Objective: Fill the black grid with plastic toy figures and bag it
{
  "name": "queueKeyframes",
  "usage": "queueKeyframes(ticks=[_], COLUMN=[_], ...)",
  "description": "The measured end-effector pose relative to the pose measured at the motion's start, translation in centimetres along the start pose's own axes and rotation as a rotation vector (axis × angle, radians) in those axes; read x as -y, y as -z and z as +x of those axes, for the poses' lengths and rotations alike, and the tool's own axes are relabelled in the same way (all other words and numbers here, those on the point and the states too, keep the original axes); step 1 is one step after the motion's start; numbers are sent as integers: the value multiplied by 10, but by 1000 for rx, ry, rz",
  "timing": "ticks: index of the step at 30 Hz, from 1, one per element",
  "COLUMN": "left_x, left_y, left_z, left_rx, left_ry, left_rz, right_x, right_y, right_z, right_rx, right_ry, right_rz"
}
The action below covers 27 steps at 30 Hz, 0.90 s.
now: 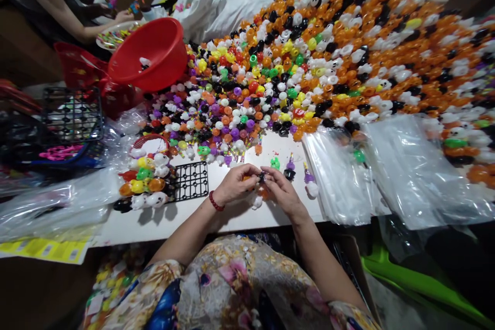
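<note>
My left hand point(238, 184) and my right hand point(283, 192) meet over the white table point(228, 216), their fingers closed round a small black plastic piece point(262, 177). Its exact kind is too small to make out. Under the hands lie an orange and a white piece point(257, 202), partly covered. Just beyond my fingers sits a green figure point(275, 163). To the right of it stand a purple-and-black toy point(290, 169) and a purple-and-white one point(310, 181), each with a colourful stem.
A big heap of small plastic figures point(309, 67) spreads across the back. Clear plastic bags point(336, 180) lie at right. A black grid tray point(191, 180) and stacked figures point(145, 180) are at left, a red basin point(150, 56) behind. Another person's arm point(65, 15) shows at upper left.
</note>
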State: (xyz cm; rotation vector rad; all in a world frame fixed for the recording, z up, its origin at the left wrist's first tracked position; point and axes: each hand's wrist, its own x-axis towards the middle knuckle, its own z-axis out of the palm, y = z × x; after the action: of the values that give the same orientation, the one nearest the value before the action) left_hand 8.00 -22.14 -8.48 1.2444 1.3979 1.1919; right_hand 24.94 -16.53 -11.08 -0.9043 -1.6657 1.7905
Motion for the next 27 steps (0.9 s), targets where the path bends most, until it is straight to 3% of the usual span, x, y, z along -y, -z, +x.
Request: queueKeyframes(ticks=[7, 12, 18, 21, 27], left_x=[-6, -1, -2, -6, -12], left_y=[6, 4, -6, -7, -3], left_z=[1, -1, 0, -1, -3], left_rx=[85, 36, -10, -16, 27], left_ry=[-92, 58, 278, 317, 412], left_rz=[179, 53, -60, -92, -188], right_x=[-1, 1, 7, 9, 5], right_y=[1, 10, 3, -6, -10], right_z=[-3, -9, -20, -21, -16], right_rx=[-21, -35, -73, -67, -109], right_ry=[200, 335, 430, 529, 630], right_rz=[-303, -653, -874, -871, -663])
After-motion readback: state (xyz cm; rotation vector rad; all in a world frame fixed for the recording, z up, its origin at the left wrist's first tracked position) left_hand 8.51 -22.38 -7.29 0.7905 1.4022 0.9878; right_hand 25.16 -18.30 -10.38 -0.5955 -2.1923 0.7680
